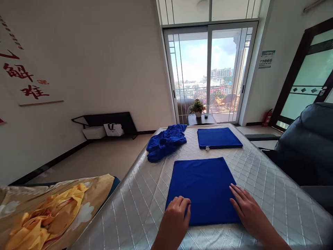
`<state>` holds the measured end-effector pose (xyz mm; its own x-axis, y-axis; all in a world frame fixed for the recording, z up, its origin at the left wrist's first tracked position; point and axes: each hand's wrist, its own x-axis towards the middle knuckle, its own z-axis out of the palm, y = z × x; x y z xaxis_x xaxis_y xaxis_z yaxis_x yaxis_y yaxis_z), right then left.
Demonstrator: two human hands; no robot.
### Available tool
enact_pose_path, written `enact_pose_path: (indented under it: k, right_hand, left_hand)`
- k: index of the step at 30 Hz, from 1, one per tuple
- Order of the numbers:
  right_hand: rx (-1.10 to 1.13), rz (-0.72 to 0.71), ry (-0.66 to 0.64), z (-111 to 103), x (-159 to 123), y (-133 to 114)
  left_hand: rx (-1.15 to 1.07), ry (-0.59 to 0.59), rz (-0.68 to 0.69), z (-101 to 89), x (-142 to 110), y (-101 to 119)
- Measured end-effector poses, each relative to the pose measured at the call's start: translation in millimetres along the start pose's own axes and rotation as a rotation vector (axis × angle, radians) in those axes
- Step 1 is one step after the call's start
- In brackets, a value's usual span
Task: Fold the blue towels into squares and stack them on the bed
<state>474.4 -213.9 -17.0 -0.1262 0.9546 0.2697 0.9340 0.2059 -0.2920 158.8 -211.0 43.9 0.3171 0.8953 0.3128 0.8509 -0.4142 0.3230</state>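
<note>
We have our left hand [178, 212] at about eight o'clock on the near folded blue cloth [204, 189], its fingers curled over the left edge; we cannot tell whether they pinch any fabric. Our right hand [246, 205] lies at about four o'clock, by the right edge, with its fingers extended and open, gripping nothing that we can see. The cloth between our hands is spread as a neat, nearly square panel, its near edge toward us at six o'clock, and it rests flat on the silver quilted mattress [262, 173].

Taking that cloth as the middle of our clock, we see a second folded blue cloth [220, 138] at one o'clock, well squared, with a small white tag [207, 148] sticking out at its near edge. At eleven o'clock a crumpled blue cloth [168, 142] sits in a loose heap near the mattress's far left corner, apart from both folded ones.

Away at nine o'clock, lower than our mattress, we have a rumpled yellow cloth [52, 217] on a flowered cover [104, 184]. At two o'clock stands a dark armchair [307, 135], and at twelve, beyond the mattress, a potted plant [198, 107] before glass sliding doors [192, 66].
</note>
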Motion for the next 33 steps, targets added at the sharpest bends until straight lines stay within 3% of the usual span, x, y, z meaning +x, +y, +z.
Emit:
enact_pose_path:
  k: [2, 5, 8, 11, 13, 16, 20, 24, 29, 33]
  right_hand:
    - [-0.063, 0.029, -0.024, 18, 4, -4]
    - [-0.111, 0.064, -0.053, 39, 2, -1]
    - [-0.144, 0.048, -0.066, 47, -2, 4]
    - [-0.146, 0.037, -0.072, 45, -3, 5]
    - [-0.129, 0.055, -0.079, 41, -2, 3]
    - [-0.118, 0.090, -0.109, 36, 0, -1]
    - [-0.123, 0.106, -0.134, 33, 1, -4]
    - [-0.114, 0.104, -0.117, 35, 0, -4]
    - [-0.123, 0.108, -0.176, 29, 3, -2]
    - [-0.125, 0.104, -0.205, 3, 34, -1]
  left_hand:
    - [-0.071, -0.054, 0.179, 10.4, 26, 32]
    - [-0.098, -0.097, 0.396, 42.7, 58, 67]
    - [-0.076, -0.140, 0.461, 80.5, 73, 78]
    - [-0.053, -0.175, 0.415, 101.3, 73, 70]
    - [-0.027, -0.192, 0.377, 100.3, 67, 56]
    - [0.036, -0.226, 0.291, 82.2, 48, 22]
    - [0.152, -0.252, 0.043, 54.3, 13, -33]
    - [0.192, -0.203, -0.161, 46.6, -21, -73]
    - [0.172, -0.160, -0.191, 47.5, -33, -84]
    - [0.209, -0.208, -0.269, 33.2, -10, -70]
